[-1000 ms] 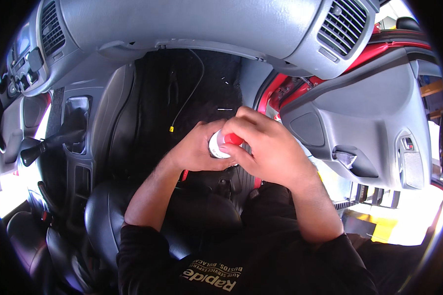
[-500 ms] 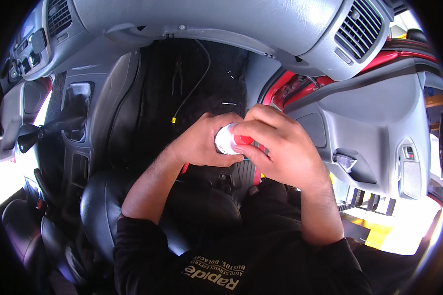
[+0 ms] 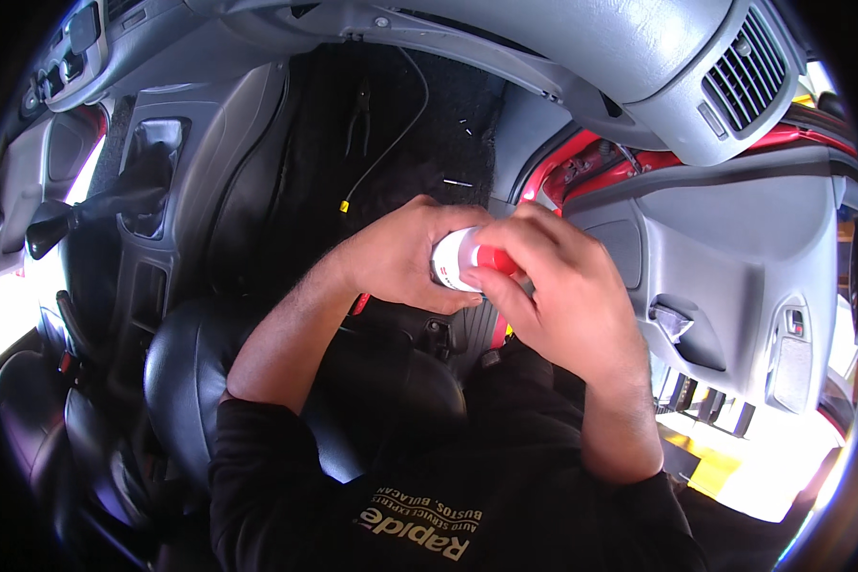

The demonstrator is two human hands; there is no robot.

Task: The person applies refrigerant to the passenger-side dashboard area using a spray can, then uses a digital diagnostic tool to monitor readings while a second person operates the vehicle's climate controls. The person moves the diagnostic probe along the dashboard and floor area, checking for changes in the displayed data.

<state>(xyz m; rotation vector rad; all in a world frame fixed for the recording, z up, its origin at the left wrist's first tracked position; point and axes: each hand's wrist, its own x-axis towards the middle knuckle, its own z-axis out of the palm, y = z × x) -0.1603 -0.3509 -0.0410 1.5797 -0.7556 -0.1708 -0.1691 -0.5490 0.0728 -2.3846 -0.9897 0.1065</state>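
Note:
A white spray can or bottle [image 3: 453, 259] with a red cap is held in front of me, above the car's footwell. My left hand [image 3: 412, 255] wraps round its white body. On the red cap [image 3: 494, 258], the fingers and thumb of my right hand [image 3: 564, 286] are closed in a grip. The cap still sits against the body, as far as I can see. Its lower end is hidden in my left palm.
On the dark floor mat lie pliers [image 3: 358, 122], a thin cable [image 3: 398, 138] with a yellow end, and a small pen-like piece [image 3: 458, 182]. The dashboard [image 3: 582, 48] overhangs ahead. To the left are a gear lever [image 3: 114, 205] and black seat [image 3: 195, 381]; the open door [image 3: 725, 257] stands right.
My view has shifted, so the dashboard sits higher. Both hands keep their grip on the can and cap, and more of the red cap shows between my fingers.

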